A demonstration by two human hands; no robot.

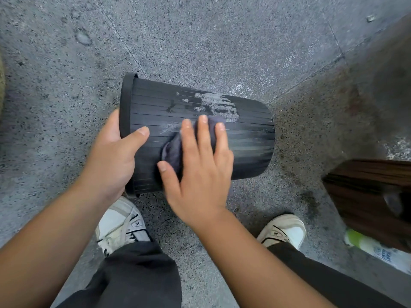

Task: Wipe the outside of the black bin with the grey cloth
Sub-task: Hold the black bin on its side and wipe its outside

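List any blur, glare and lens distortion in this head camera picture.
Head view: motion blur smears the right hand and the grey cloth it presses on the black bin; the left hand gripping the rim is sharper. A pale sheen shows on the bin's upper side; whether it is glare or residue is unclear. Wide-angle distortion bends the floor seams and stretches the forearms.

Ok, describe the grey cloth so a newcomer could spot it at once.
Find the black bin held on its side above the speckled floor. On its ribbed wall, beneath the flat right hand, sits the grey cloth: soft, crumpled, dull purple-grey.
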